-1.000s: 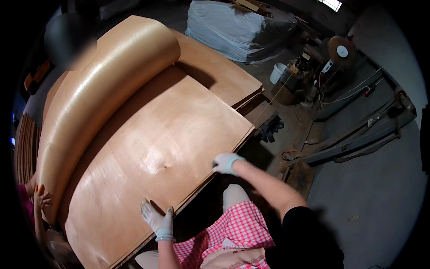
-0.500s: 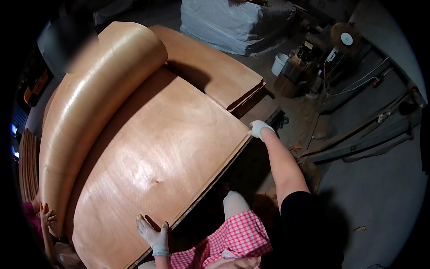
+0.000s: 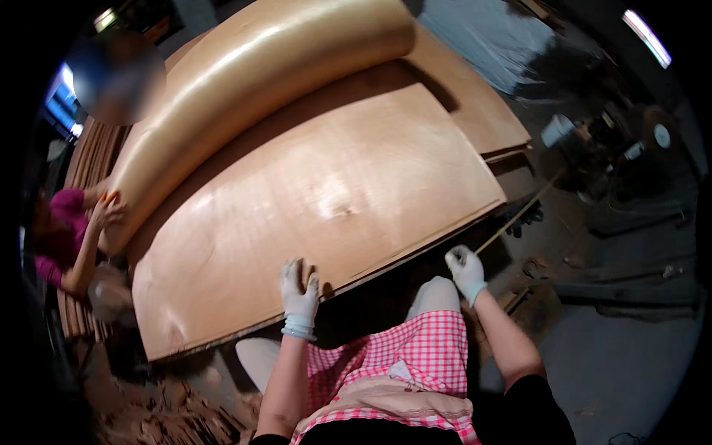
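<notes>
Head camera view, looking down: a wide, smooth, light brown wooden sheet [image 3: 326,222] lies flat in front of the person, its near edge running upward from lower left to right. The left hand [image 3: 300,293], in a white glove with a pale blue cuff, is over that near edge, fingers pointing away from the person and the thumb spread well apart from them. How firmly it presses, if at all, cannot be told. To the right, just off the sheet's near edge, is the right hand [image 3: 466,271], gloved the same way, its fingers curled inward. A thin pale strip [image 3: 519,213] slants up and right from beside this hand; whether the fingers are clamped on it cannot be told.

Behind the flat sheet, a large curled sheet [image 3: 259,81] forms a long, glossy, rounded arch. At its left end, another person, in a purple sleeve [image 3: 68,204], has a hand [image 3: 110,211] against the wood. More sheets [image 3: 475,93] lie beyond, at upper right, near a bulky load under pale plastic [image 3: 482,44]. A white bucket [image 3: 557,130] stands farther right, beside dark machinery. Brown wood scraps [image 3: 185,423] litter the lower left. The person wears a pink-and-white checked apron [image 3: 423,341].
</notes>
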`<state>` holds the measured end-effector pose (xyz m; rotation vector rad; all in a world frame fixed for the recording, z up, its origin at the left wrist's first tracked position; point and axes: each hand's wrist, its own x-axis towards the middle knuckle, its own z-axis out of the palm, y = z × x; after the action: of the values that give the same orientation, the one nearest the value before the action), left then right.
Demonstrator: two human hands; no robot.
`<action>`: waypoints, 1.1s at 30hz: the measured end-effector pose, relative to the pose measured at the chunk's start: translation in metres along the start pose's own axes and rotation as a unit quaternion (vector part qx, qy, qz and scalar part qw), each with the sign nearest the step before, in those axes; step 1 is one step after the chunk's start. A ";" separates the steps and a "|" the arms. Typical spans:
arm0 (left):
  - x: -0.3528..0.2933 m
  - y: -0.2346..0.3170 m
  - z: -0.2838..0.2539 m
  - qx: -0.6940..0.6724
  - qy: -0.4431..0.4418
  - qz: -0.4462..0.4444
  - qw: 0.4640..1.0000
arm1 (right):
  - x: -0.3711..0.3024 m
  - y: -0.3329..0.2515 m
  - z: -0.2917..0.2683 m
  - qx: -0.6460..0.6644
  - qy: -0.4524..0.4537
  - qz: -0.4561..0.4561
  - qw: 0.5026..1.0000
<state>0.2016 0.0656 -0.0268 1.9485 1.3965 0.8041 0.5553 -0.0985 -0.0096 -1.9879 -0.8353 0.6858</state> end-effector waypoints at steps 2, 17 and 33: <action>-0.010 -0.012 -0.008 -0.256 -0.038 -0.116 0.959 | -0.034 -0.020 0.032 0.007 -0.078 -0.014 0.997; -0.018 -0.047 -0.152 -0.055 -0.230 -0.223 0.946 | -0.104 -0.074 0.101 0.025 -0.256 -0.017 0.966; 0.074 -0.022 -0.138 0.215 -0.485 -0.246 0.812 | -0.102 -0.079 0.102 0.037 -0.256 -0.013 0.966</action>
<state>0.1023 0.1595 0.0534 1.7030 1.3221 -0.7463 0.3947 -0.0932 0.0244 -1.7482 -1.1158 1.2264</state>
